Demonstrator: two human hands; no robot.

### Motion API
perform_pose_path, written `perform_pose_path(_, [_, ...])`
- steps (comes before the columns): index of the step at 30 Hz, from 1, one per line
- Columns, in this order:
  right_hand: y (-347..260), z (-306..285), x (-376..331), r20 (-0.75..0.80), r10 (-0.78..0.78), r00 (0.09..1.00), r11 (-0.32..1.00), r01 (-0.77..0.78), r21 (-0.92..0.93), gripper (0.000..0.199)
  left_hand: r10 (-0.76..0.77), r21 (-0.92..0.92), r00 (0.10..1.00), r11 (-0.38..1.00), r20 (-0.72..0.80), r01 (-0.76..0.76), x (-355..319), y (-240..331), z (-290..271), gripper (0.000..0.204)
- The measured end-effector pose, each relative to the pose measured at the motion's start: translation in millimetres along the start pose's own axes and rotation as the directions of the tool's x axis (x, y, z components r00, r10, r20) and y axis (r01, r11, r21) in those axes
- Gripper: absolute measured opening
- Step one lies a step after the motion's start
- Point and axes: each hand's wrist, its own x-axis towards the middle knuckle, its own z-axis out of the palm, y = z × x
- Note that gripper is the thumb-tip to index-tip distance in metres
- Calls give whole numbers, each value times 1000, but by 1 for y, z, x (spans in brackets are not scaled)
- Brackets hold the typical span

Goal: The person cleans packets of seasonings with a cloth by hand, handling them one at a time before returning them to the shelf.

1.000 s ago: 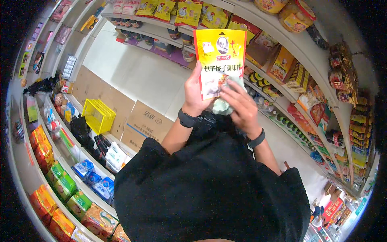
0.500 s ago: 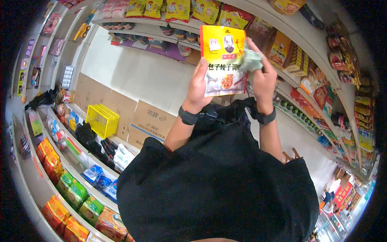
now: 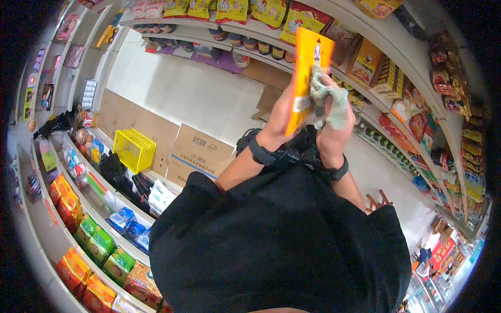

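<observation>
A yellow and white seasoning packet (image 3: 307,65) is up in front of me, turned nearly edge-on and leaning to the right. My left hand (image 3: 281,116) grips it by the lower left side, its fingers partly hidden behind the packet. In my right hand (image 3: 333,140) is a crumpled pale green cloth (image 3: 338,107), pressed against the printed face. The cloth covers part of that face and some of my right fingers. Both wrists wear dark bands.
Shelves with yellow bags (image 3: 232,10) and jars run along the far side and right. A yellow plastic basket (image 3: 134,150) stands at left near a cardboard box (image 3: 201,154). Orange packs (image 3: 67,201), green packs (image 3: 95,240) and blue packs (image 3: 122,219) fill the left shelves.
The packet has moved right and turned from facing me to nearly edge-on. My left hand went right with it; the cloth in my right hand now lies further across its face.
</observation>
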Motion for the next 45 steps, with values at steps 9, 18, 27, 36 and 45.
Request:
perform_pose_path(9, [-19, -26, -3, 811, -277, 516, 546, 779, -309, 42, -115, -404, 959, 889, 259, 216, 5, 14, -4, 96])
perform_pose_path(18, [-41, -32, 29, 630, -335, 701, 348, 713, -608, 48, -107, -665, 955, 696, 276, 270, -6, 19, 4, 71])
perform_pose_path(27, [-35, -41, 0, 623, -349, 700, 480, 704, -523, 39, -89, -565, 985, 809, 149, 159, -2, 23, 8, 70])
perform_pose_path(36, [-49, -32, 0, 836, -276, 473, 508, 811, -291, 30, -9, -716, 973, 676, 229, 175, 3, 15, -5, 65])
perform_pose_path(45, [-51, -52, 16, 810, -337, 481, 404, 851, -337, 26, -10, -771, 931, 557, 364, 307, 2, 17, 3, 67])
